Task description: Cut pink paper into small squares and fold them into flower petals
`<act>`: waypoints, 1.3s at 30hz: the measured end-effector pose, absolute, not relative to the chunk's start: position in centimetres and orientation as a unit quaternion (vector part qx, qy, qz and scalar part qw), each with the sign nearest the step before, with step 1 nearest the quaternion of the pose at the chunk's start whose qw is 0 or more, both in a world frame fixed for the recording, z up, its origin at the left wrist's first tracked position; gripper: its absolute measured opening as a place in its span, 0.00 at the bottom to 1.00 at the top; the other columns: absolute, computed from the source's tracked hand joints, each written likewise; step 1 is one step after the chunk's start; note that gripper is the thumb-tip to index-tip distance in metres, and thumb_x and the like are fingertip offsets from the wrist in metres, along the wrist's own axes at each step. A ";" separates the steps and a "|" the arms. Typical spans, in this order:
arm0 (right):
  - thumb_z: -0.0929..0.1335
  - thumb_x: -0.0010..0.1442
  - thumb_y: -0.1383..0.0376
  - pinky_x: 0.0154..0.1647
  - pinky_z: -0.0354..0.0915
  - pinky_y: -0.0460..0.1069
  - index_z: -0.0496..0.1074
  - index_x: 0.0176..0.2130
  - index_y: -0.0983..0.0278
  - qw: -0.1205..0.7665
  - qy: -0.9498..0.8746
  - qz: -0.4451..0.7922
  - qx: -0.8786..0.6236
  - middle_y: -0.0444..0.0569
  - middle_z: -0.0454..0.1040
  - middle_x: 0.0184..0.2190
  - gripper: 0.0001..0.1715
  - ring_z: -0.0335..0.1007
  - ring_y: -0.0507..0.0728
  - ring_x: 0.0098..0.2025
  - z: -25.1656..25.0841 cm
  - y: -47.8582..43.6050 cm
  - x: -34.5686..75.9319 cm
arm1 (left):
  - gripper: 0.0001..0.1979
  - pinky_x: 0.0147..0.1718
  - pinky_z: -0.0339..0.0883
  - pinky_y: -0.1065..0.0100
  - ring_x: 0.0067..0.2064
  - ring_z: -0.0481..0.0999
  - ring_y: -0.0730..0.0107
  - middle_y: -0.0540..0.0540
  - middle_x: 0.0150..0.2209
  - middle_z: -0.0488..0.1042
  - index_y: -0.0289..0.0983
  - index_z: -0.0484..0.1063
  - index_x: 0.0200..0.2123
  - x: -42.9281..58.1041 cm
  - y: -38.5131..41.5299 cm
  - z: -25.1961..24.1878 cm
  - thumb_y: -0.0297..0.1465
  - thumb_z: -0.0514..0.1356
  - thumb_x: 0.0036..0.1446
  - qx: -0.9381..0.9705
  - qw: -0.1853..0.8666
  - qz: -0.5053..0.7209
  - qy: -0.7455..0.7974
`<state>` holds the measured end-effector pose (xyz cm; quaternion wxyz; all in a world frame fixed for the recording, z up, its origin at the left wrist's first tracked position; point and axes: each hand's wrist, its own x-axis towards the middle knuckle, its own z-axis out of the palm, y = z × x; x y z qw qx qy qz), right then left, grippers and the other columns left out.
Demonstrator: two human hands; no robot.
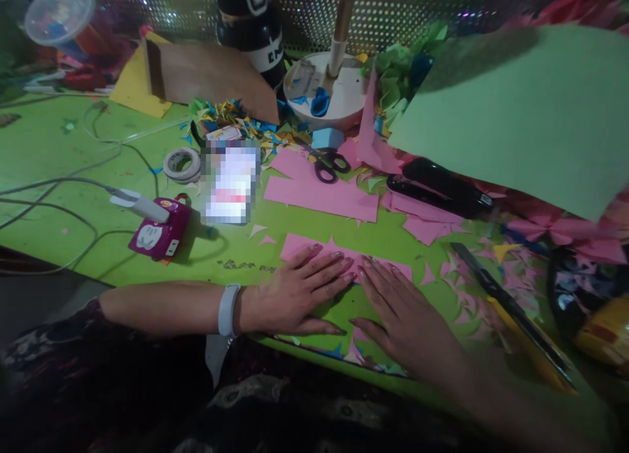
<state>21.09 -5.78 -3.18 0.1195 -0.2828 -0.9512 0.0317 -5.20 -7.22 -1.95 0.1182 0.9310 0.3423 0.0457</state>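
The lime-green table (44,145) carries a roll of tape (181,164) and a small magenta gadget (160,230) at left, scissors (328,162) and a pink sheet (322,194) at center, a black stapler (439,187) right of them, a pink strip (296,245) at lower center, and pink scraps (460,294) at lower right.

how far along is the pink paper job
Done: cutting, judging by pink scraps strewn around and the scissors lying set down. In hand: left hand and right hand press flat on a pink sheet. Left, probably: the larger pink strip behind lies untouched, as does the black stapler.
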 end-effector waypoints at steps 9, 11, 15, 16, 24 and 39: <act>0.63 0.71 0.55 0.68 0.59 0.64 0.59 0.67 0.81 0.101 -0.955 0.018 -0.279 0.69 0.63 0.66 0.38 0.54 0.69 0.71 -2.6 -5.9 20.9 | 0.43 0.72 0.36 0.48 0.75 0.41 0.53 0.38 0.74 0.47 0.33 0.44 0.73 -5.5 -6.9 -1.9 0.56 0.46 0.67 0.936 0.110 0.060 0.329; 0.63 0.71 0.56 0.68 0.59 0.64 0.59 0.67 0.80 0.104 -0.953 0.021 -0.284 0.69 0.63 0.66 0.37 0.53 0.68 0.71 -2.6 -5.9 20.9 | 0.43 0.72 0.35 0.48 0.75 0.41 0.53 0.39 0.74 0.47 0.34 0.44 0.73 -5.6 -6.7 -1.9 0.56 0.46 0.66 0.938 0.108 0.060 0.325; 0.64 0.70 0.55 0.69 0.58 0.65 0.58 0.68 0.79 0.104 -0.950 0.034 -0.291 0.69 0.62 0.67 0.39 0.51 0.68 0.72 -2.8 -6.0 20.9 | 0.43 0.72 0.34 0.48 0.75 0.42 0.53 0.39 0.73 0.49 0.34 0.43 0.74 -5.7 -6.6 -1.9 0.55 0.47 0.67 0.941 0.101 0.059 0.318; 0.64 0.70 0.54 0.69 0.58 0.65 0.58 0.68 0.79 0.101 -0.950 0.034 -0.293 0.69 0.61 0.67 0.39 0.51 0.68 0.72 -2.8 -6.1 20.9 | 0.43 0.72 0.34 0.48 0.75 0.42 0.53 0.38 0.73 0.49 0.34 0.42 0.74 -5.7 -6.6 -1.9 0.55 0.47 0.67 0.941 0.100 0.060 0.316; 0.62 0.72 0.56 0.68 0.59 0.63 0.62 0.66 0.77 0.083 -0.951 0.003 -0.299 0.66 0.59 0.68 0.34 0.54 0.67 0.71 -1.8 -6.2 20.6 | 0.44 0.72 0.33 0.50 0.75 0.45 0.51 0.35 0.73 0.49 0.32 0.41 0.74 -5.5 -6.6 -1.7 0.55 0.48 0.67 0.945 0.069 0.067 0.312; 0.58 0.71 0.47 0.72 0.51 0.64 0.58 0.68 0.77 0.064 -0.947 0.046 -0.310 0.64 0.57 0.70 0.42 0.48 0.67 0.73 -2.5 -6.1 20.6 | 0.46 0.72 0.33 0.51 0.75 0.45 0.52 0.37 0.73 0.51 0.32 0.37 0.74 -5.4 -6.4 -2.0 0.54 0.49 0.66 0.948 0.058 0.090 0.301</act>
